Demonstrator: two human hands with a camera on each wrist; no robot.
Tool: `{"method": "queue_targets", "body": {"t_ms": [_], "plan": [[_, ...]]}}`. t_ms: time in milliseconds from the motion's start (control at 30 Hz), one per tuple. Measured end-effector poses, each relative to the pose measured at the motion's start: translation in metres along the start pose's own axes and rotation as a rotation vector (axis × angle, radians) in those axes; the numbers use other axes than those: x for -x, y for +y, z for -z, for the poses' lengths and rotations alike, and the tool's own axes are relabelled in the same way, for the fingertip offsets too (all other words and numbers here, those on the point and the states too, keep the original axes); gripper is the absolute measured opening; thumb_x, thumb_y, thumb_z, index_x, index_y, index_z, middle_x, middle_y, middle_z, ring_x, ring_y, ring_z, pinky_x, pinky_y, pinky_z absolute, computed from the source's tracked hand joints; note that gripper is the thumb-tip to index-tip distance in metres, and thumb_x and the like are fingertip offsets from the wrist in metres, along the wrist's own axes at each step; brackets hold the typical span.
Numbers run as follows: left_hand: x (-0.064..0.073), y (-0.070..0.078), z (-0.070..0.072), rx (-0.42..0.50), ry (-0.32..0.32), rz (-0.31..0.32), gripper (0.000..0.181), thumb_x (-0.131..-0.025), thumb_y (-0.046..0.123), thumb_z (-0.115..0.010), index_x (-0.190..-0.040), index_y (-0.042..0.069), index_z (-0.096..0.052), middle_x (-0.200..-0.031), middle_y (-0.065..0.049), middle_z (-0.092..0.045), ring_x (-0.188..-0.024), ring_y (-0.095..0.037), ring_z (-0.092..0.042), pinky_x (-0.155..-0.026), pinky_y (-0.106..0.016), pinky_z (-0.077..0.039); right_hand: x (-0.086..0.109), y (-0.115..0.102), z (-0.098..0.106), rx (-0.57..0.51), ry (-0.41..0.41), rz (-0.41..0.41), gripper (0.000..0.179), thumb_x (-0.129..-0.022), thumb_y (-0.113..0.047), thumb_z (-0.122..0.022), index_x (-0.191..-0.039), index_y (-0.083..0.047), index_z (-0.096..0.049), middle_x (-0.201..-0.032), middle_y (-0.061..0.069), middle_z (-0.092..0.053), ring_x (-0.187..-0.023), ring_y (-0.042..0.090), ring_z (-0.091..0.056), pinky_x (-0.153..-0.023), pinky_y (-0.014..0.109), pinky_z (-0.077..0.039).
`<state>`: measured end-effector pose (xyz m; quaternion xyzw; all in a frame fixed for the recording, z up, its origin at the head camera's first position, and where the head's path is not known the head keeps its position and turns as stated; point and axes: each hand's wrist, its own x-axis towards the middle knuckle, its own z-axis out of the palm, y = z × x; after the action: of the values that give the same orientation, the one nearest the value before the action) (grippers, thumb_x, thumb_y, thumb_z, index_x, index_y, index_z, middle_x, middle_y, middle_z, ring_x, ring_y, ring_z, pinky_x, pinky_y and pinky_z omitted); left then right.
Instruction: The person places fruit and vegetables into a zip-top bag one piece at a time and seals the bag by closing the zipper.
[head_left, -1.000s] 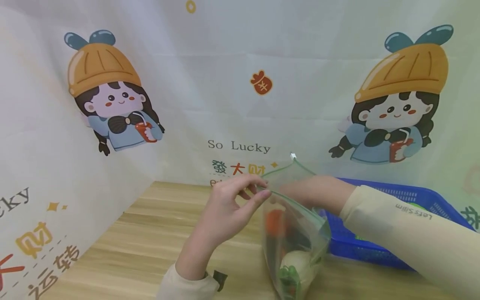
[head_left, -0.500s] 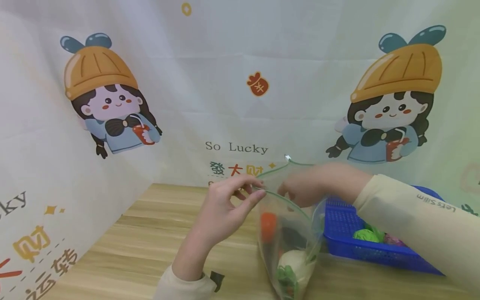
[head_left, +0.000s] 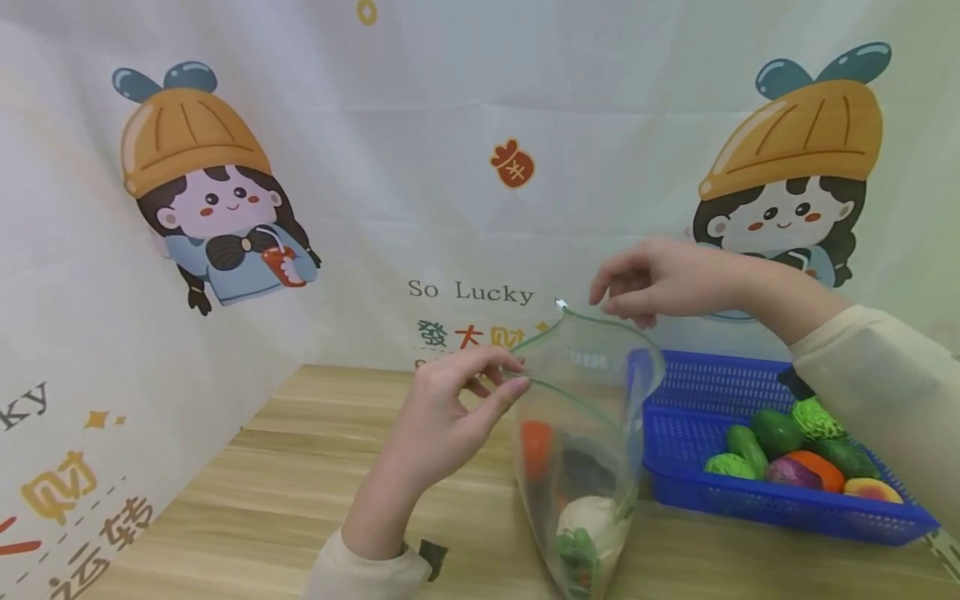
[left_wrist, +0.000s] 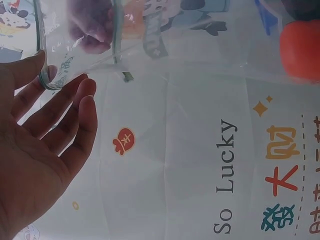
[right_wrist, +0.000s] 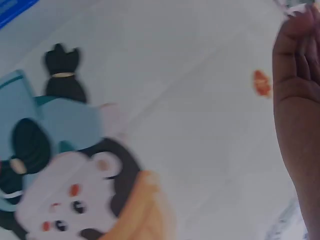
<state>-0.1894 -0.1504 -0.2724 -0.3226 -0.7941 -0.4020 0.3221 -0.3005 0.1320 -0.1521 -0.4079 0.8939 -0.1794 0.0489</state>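
Note:
In the head view my left hand (head_left: 461, 417) pinches the near rim of a clear zip bag (head_left: 581, 400) between thumb and fingers. The bag stands open on the table, its green zip edge spread and a white slider (head_left: 561, 305) at the far corner. Through the plastic show an orange-red piece (head_left: 536, 450), a dark item (head_left: 587, 471) and a whitish vegetable (head_left: 588, 521) with green leaves. My right hand (head_left: 660, 279) hovers just above the far rim, fingers loosely bent, holding nothing. The left wrist view shows the left hand (left_wrist: 55, 135) at the bag's edge.
To the bag's right stands a blue plastic basket (head_left: 765, 512) with toy-like produce: a dark green oval piece (head_left: 776, 433), a purple one (head_left: 791, 472), a leafy green ball (head_left: 816, 418) and others. A printed cloth (head_left: 420, 183) hangs behind the wooden table (head_left: 300, 483).
My right hand has come up out of the bag and moved above its far rim, empty. The basket's contents have come into view. The left hand has kept its grip on the rim.

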Motion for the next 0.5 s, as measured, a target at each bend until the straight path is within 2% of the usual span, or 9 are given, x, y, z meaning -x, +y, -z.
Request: {"method": "queue_targets", "body": {"t_ms": [67,167,333,433,500], "plan": [[0.0,0.0,0.0,-0.001,-0.001,-0.005,0.01,-0.096,0.012,-0.08,-0.106,0.01,-0.077,-0.097,-0.001,-0.079,-0.088,-0.012,-0.069,-0.076,-0.026,-0.065,0.003,0.018,0.004,-0.013,0.072,-0.035,0.014,-0.106,-0.018,-0.066,-0.117,-0.015,-0.074,-0.075,0.002,-0.065,-0.067,0.019,-0.062,-0.065,0.032,-0.055],[0.001,0.0,0.0,-0.004,0.0,-0.005,0.011,-0.096,0.012,-0.08,-0.106,0.009,-0.077,-0.097,-0.001,-0.079,-0.088,-0.013,-0.069,-0.077,-0.026,-0.065,0.004,0.049,0.003,-0.006,0.089,-0.087,0.012,-0.105,-0.016,-0.067,-0.113,-0.012,-0.074,-0.076,0.002,-0.065,-0.067,0.018,-0.061,-0.066,0.031,-0.055],[0.001,0.0,0.0,-0.006,0.003,-0.009,0.01,-0.096,0.012,-0.08,-0.106,0.01,-0.077,-0.097,-0.001,-0.078,-0.088,-0.013,-0.069,-0.077,-0.026,-0.065,0.012,0.101,-0.007,0.061,-0.008,-0.206,0.018,-0.102,-0.013,-0.066,-0.116,-0.005,-0.072,-0.093,0.003,-0.072,-0.078,0.015,-0.066,-0.07,0.033,-0.062],[0.001,0.0,-0.001,-0.009,0.0,-0.01,0.01,-0.096,0.012,-0.079,-0.106,0.01,-0.077,-0.097,-0.001,-0.078,-0.088,-0.013,-0.069,-0.077,-0.026,-0.065,0.02,0.128,-0.018,0.117,-0.079,-0.256,0.021,-0.098,-0.007,-0.065,-0.116,-0.002,-0.072,-0.101,0.006,-0.074,-0.085,0.018,-0.07,-0.072,0.036,-0.065],[0.001,0.0,-0.001,-0.009,-0.001,-0.011,0.01,-0.096,0.013,-0.079,-0.106,0.01,-0.077,-0.097,-0.001,-0.078,-0.088,-0.012,-0.069,-0.077,-0.026,-0.065,0.026,0.142,-0.027,0.176,-0.131,-0.276,0.023,-0.096,-0.002,-0.064,-0.117,0.001,-0.073,-0.105,0.01,-0.076,-0.091,0.024,-0.072,-0.079,0.043,-0.066]]}}
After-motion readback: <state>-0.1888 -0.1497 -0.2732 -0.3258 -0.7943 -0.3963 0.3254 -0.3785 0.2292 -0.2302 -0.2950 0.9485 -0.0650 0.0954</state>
